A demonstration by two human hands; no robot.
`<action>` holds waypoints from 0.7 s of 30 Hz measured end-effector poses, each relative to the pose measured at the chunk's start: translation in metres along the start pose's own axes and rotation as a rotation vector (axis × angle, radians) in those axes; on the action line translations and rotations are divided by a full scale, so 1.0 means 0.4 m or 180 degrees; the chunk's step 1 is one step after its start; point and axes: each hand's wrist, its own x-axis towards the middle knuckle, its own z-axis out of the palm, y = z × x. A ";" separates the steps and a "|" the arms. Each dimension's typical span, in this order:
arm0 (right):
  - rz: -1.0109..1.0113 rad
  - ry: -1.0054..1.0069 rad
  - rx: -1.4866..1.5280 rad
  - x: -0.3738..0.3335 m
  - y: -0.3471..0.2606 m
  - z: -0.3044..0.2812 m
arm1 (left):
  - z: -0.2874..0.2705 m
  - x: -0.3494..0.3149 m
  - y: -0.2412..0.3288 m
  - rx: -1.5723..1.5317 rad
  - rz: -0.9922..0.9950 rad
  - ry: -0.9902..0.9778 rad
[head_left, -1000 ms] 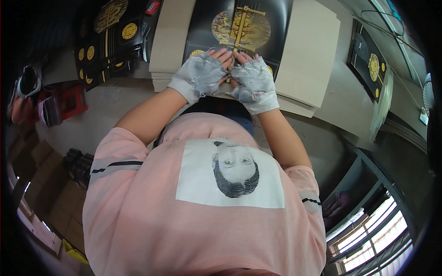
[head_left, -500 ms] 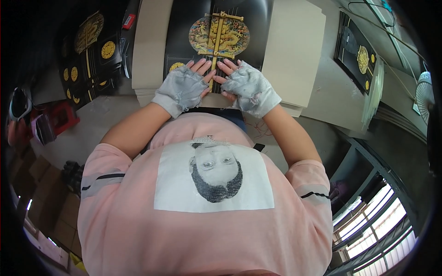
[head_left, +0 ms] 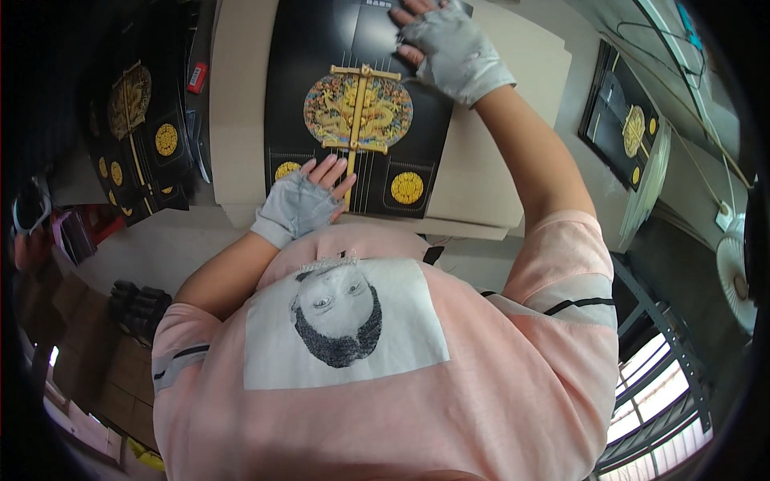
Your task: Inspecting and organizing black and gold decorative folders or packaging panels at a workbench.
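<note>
The black printed sheet [head_left: 358, 112] is cut off at 12 o'clock; its 7 o'clock corner is hidden by the left hand [head_left: 301, 202], its 1 o'clock side partly by the right hand [head_left: 455, 52]. At 3 o'clock, the white fan [head_left: 732, 272] is truncated at the view's rim.

I see that the black sheet [head_left: 361, 108] looks like coated paper, smooth and glossy, with a pale shine near its top. The gold bars [head_left: 358, 108] on it have a metallic look. The beige boards [head_left: 497, 152] below appear to be matt cardboard. Both the left glove [head_left: 293, 204] and the right glove [head_left: 463, 58] are rough, wrinkled cloth. The shirt [head_left: 337, 429] is matt, soft-looking cloth.
</note>
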 end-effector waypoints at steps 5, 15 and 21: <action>0.0175 0.0333 0.0061 0.096 0.138 -0.008 | 0.014 -0.002 0.001 -0.0071 0.0031 0.0147; 0.0879 0.0533 -0.0580 0.162 0.181 -0.017 | -0.004 0.008 0.025 -0.0094 -0.0183 0.0263; 0.0544 0.0503 -0.0419 0.071 0.033 -0.008 | -0.019 0.009 0.026 -0.0058 -0.0195 0.0383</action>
